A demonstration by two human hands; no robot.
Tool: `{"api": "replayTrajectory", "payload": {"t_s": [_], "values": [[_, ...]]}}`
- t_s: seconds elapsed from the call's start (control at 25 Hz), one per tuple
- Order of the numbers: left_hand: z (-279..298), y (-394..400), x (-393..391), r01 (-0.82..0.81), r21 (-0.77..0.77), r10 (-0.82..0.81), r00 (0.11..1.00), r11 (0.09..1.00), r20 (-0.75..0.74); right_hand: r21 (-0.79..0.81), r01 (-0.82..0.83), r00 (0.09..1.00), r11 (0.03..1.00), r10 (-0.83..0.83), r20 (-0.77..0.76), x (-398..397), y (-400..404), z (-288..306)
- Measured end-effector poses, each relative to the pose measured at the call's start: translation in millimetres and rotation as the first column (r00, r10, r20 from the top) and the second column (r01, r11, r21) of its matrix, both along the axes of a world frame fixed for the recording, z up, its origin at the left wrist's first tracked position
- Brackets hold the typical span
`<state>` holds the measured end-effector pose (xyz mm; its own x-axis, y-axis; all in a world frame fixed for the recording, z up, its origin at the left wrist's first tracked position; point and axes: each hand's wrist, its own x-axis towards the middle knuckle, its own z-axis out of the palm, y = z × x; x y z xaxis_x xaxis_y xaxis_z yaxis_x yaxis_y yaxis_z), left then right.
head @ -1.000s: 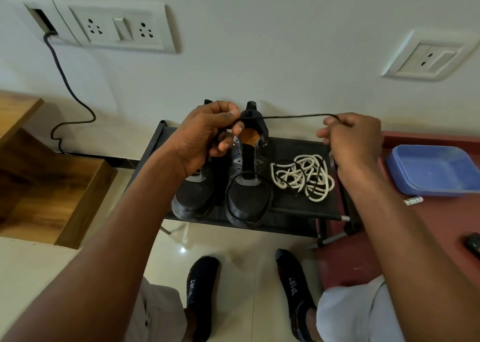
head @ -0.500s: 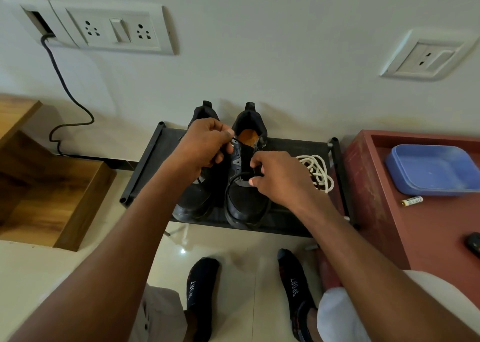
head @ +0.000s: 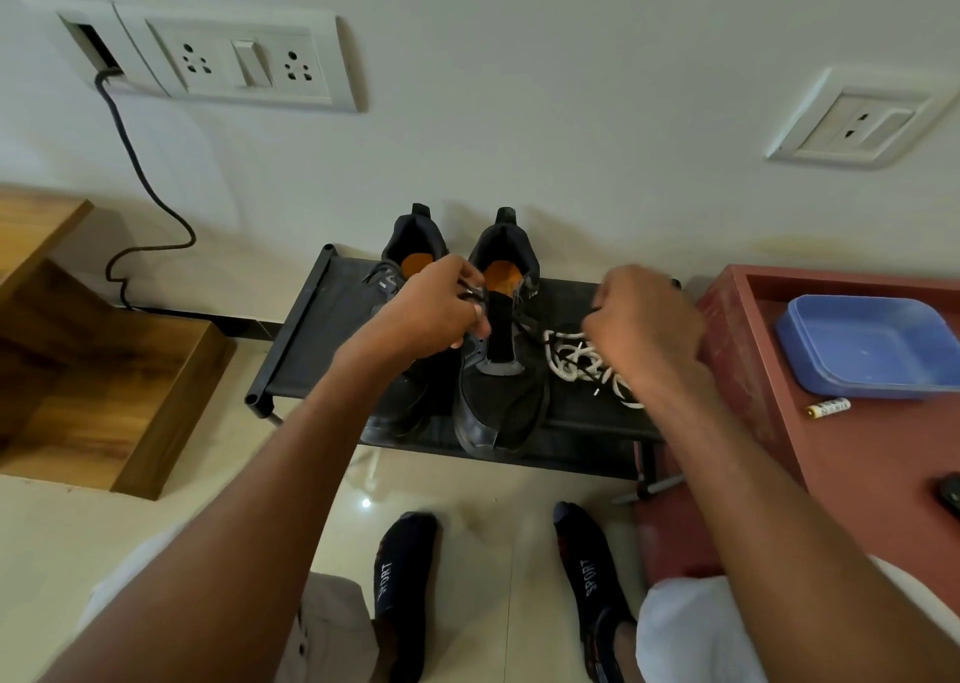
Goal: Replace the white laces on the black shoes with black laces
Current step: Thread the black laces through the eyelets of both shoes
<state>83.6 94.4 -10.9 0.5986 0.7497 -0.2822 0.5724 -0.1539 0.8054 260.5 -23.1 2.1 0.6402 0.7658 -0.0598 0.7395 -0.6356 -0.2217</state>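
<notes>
While both black shoes (head: 493,386) sit side by side on the low black rack (head: 306,329) against the wall, heels to the wall and toes toward the person, the left hand (head: 441,313) is up at the tongue of the right-side shoe, fingers curled in and pinching a strand of black lace (head: 524,326) by the top eyelets. Over to the right hand (head: 644,324) now: it hovers above the heap of white laces (head: 571,357), which lies on the rack just beside that shoe. Its fingers are curled downward, but the back of the hand hides the tips and the picture is blurred there, so I cannot tell whether they hold anything. A thin black strand runs from the eyelets toward that hand and across the white heap. Off to the right, a blue tray (head: 872,350) rests on the red table (head: 857,474), with a small battery (head: 830,408) just in front of it.
</notes>
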Motion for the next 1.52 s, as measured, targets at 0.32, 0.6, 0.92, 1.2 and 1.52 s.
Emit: {"api": "replayTrajectory", "payload": {"t_s": [0.32, 0.6, 0.92, 1.2, 1.52], "values": [[17.5, -11.5, 23.8, -0.026, 0.019, 0.020, 0.965, 0.999, 0.262, 0.225, -0.268, 0.777, 0.937, 0.348, -0.524, -15.3, 11.9, 4.5], [9.0, -4.8, 11.8, -0.100, -0.037, 0.104, 0.983, 0.994, 0.149, 0.060, -0.043, 0.989, 0.997, 0.051, -0.136, 23.9, -1.5, -1.0], [11.9, -14.4, 17.6, -0.132, -0.212, 0.191, 0.939, 0.968, 0.285, 0.129, -0.257, 0.853, 0.958, 0.288, -0.437, 1.7, 8.7, 7.1], [11.6, -17.1, 16.8, -0.111, -0.253, 0.189, 0.932, 0.961, 0.310, 0.272, -0.099, 0.733, 0.957, 0.255, -0.630, 0.4, 8.6, 4.5], [2.1, -18.0, 18.8, -0.118, -0.271, 0.187, 0.952, 0.955, 0.241, 0.224, -0.134, 0.641, 0.965, 0.257, -0.723, -0.3, 11.1, -2.1]]}}
